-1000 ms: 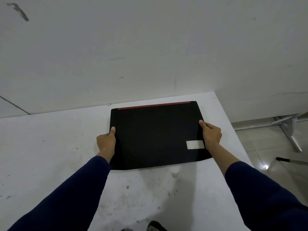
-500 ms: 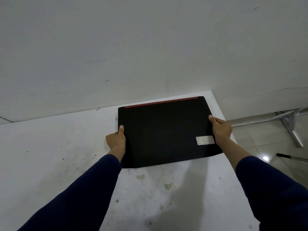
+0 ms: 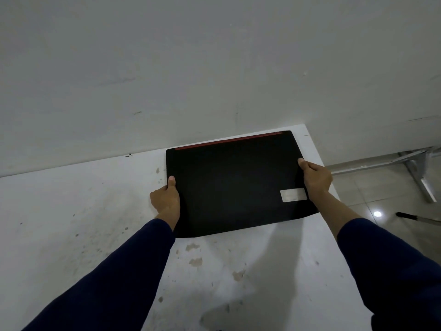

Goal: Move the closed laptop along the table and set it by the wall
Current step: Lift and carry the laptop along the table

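Observation:
A closed black laptop (image 3: 233, 185) with a red strip along its far edge and a silver sticker near its right side lies at the far right corner of the white table (image 3: 71, 223). Its far edge sits close against the grey wall (image 3: 214, 68). My left hand (image 3: 165, 199) grips the laptop's left edge, thumb on top. My right hand (image 3: 315, 179) grips the right edge, thumb on the lid. Both arms wear dark blue sleeves.
The table top is stained and scuffed in front of the laptop. Its right edge runs just beside my right hand. Beyond it are a tiled floor, a metal frame leg (image 3: 415, 168) and a dark rod (image 3: 417, 217) on the floor.
The laptop has moved farther along the table toward the wall, with both hands still holding its sides. Its far edge is now close to the wall.

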